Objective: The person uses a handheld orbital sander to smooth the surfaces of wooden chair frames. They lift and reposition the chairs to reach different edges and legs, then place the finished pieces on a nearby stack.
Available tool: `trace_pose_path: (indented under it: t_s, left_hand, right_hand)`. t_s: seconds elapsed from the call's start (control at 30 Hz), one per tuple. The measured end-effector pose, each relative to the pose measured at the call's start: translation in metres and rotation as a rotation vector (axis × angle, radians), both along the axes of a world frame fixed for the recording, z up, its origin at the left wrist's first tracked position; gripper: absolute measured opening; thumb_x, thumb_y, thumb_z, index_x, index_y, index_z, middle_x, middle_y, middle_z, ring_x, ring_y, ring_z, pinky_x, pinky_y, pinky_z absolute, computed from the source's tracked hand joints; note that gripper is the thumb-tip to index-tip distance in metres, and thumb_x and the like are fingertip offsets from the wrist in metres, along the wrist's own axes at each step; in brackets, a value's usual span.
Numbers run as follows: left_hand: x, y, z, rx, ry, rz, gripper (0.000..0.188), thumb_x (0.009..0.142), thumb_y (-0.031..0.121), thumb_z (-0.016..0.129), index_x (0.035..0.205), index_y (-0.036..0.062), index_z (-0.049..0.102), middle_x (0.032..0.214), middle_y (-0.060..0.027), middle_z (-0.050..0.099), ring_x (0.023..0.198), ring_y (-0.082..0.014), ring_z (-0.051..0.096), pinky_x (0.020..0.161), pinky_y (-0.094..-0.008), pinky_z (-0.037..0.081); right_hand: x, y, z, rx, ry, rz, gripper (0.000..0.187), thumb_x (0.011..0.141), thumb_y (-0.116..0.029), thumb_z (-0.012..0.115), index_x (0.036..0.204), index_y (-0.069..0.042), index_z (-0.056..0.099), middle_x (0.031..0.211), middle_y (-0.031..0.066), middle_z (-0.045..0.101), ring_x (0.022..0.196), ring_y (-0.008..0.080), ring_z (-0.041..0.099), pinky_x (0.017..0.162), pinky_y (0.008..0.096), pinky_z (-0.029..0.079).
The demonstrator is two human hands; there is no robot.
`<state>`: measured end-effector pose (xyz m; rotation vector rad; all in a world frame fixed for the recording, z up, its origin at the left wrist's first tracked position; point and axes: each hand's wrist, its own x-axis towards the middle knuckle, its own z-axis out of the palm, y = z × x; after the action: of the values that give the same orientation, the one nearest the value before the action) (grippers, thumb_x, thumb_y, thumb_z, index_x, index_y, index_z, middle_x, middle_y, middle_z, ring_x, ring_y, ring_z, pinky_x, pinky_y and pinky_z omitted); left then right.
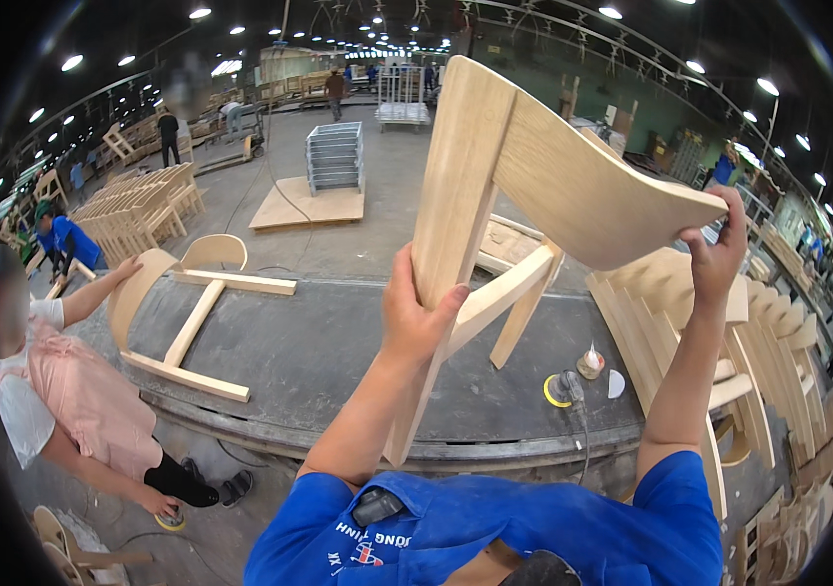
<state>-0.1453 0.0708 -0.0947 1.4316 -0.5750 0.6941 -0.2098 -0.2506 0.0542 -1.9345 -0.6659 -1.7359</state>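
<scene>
Left hand (414,314) grips the chair (533,176) leg, which runs from 7 to 12 o'clock; right hand (719,249) pinches the backrest at 3 o'clock.

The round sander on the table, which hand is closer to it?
Right. The sander lies below the right hand, which grips the chair back; the left hand holds a leg farther left.
</scene>
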Motion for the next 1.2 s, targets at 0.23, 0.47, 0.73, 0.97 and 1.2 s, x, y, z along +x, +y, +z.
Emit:
trace_pose_path:
  t_s: [0.23, 0.47, 0.73, 0.97, 1.2]
  left_hand:
    - [-0.001, 0.002, -0.007, -0.001, -0.032, -0.167, 0.084, 0.078, 0.043, 0.075, 0.135, -0.0047, 0.035, 0.116, -0.0191, 0.06, 0.107, -0.0258, 0.059, 0.092, -0.0371, 0.045]
    - [-0.008, 0.003, -0.01, -0.051, -0.041, -0.246, 0.083, 0.081, 0.038, 0.074, 0.138, -0.0055, 0.032, 0.122, -0.0182, 0.056, 0.113, -0.0235, 0.055, 0.096, -0.0363, 0.043]
    - [-0.005, 0.007, -0.008, -0.015, 0.025, -0.331, 0.075, 0.086, 0.034, 0.069, 0.14, -0.0031, 0.033, 0.129, -0.0163, 0.051, 0.118, -0.0223, 0.05, 0.098, -0.0353, 0.041]
    - [0.015, 0.045, -0.053, 0.267, 0.153, -0.334, 0.068, 0.078, 0.021, 0.075, 0.137, 0.0043, 0.046, 0.124, -0.0067, 0.054, 0.105, -0.018, 0.054, 0.086, -0.0305, 0.045]
    - [0.009, 0.051, -0.134, 0.186, 0.522, -0.545, 0.07, 0.082, 0.023, 0.074, 0.139, -0.0004, 0.04, 0.118, -0.012, 0.058, 0.107, -0.0191, 0.056, 0.09, -0.0348, 0.047]
  right_hand:
    - [0.016, -0.019, 0.005, 0.028, 0.059, 0.15, 0.075, 0.058, -0.052, 0.084, 0.106, -0.001, 0.055, 0.099, 0.003, 0.053, 0.096, 0.0172, 0.05, 0.089, 0.0281, 0.038]
    - [0.028, -0.029, 0.007, 0.038, 0.098, 0.214, 0.075, 0.06, -0.049, 0.085, 0.11, -0.001, 0.056, 0.107, 0.0039, 0.056, 0.103, 0.0172, 0.051, 0.094, 0.0296, 0.038]
    - [0.036, -0.044, 0.019, -0.047, 0.111, 0.137, 0.063, 0.069, -0.042, 0.082, 0.11, -0.002, 0.057, 0.097, 0.0022, 0.059, 0.093, 0.0131, 0.052, 0.085, 0.0259, 0.041]
    - [0.065, -0.095, 0.037, -0.119, 0.214, 0.182, 0.062, 0.08, -0.041, 0.076, 0.12, -0.001, 0.053, 0.104, 0.0009, 0.058, 0.099, 0.0103, 0.052, 0.086, 0.0241, 0.042]
    - [0.094, -0.113, 0.049, -0.015, 0.326, 0.073, 0.048, 0.086, -0.028, 0.072, 0.122, -0.003, 0.055, 0.106, 0.0014, 0.061, 0.099, 0.0091, 0.054, 0.088, 0.0234, 0.041]
